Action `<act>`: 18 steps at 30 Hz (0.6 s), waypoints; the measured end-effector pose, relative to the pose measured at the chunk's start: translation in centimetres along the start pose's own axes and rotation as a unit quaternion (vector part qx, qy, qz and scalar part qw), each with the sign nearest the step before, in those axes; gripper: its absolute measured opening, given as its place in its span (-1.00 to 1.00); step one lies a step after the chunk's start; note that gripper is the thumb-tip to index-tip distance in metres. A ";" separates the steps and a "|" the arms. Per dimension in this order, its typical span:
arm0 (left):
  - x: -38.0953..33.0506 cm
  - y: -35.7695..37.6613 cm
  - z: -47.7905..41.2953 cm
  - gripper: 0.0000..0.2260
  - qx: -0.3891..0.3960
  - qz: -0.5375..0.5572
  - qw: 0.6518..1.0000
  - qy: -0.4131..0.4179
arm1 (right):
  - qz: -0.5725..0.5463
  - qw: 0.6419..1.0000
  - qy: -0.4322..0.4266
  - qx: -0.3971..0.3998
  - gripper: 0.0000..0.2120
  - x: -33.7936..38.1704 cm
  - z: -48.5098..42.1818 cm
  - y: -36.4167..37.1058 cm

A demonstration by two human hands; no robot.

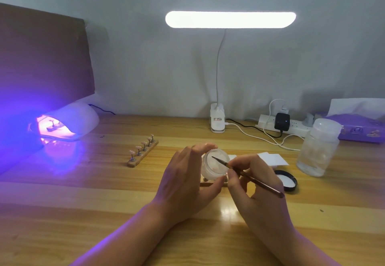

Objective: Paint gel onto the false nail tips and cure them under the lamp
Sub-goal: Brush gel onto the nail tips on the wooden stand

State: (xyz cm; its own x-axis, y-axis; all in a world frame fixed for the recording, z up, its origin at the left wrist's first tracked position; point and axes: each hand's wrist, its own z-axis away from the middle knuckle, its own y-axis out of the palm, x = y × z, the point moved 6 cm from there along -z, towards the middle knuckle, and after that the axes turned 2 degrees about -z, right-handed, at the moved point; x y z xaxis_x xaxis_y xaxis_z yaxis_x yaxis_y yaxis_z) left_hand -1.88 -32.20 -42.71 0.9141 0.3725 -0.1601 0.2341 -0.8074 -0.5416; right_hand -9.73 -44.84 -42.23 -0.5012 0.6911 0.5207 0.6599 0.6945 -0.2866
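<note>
Head view: left hand (187, 174) fingers curl round the tilted gel jar (214, 165), held just above the near-centre tabletop (104, 203). Right hand (256, 184) fingers pinch the brush (245, 174), tip in the jar mouth; nail tips (143, 142) stand on a wooden stand (143, 155) far left, near the lit curing lamp (70, 120). Risks: the tipped jar may spill gel, an overloaded brush may drip before reaching the tips, and with the lid (286, 180) off at right, lamp glow may thicken the open gel.

I count one left hand (183, 182), one right hand (258, 190), one brush (260, 182), one jar (211, 166), one lid (288, 180), five nail tips (143, 142) on a rack (145, 153).
</note>
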 end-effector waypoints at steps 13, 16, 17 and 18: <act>-0.6 0.0 -0.1 -0.43 0.006 0.010 0.999 0.038 | 0.007 1.000 0.004 0.005 -0.89 -0.3 0.0 0.2; -0.6 0.0 0.0 -0.44 0.004 0.012 0.999 0.036 | -0.003 1.000 0.002 0.002 -0.89 -0.3 0.0 0.2; -0.6 0.0 0.0 -0.44 0.003 0.012 0.999 0.033 | -0.006 1.000 0.001 0.000 -0.89 -0.4 0.0 0.1; -0.6 0.0 0.0 -0.44 0.003 0.013 0.999 0.029 | -0.007 1.000 0.001 -0.001 -0.88 -0.3 0.1 0.1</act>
State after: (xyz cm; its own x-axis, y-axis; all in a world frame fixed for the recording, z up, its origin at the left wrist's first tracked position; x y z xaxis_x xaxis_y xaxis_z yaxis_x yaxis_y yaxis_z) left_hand -2.36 -32.44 -42.60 0.9377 0.3237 -0.1261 0.2079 -0.8137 -0.5428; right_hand -9.49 -44.96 -42.49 -0.5099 0.6809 0.5257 0.6542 0.7037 -0.2770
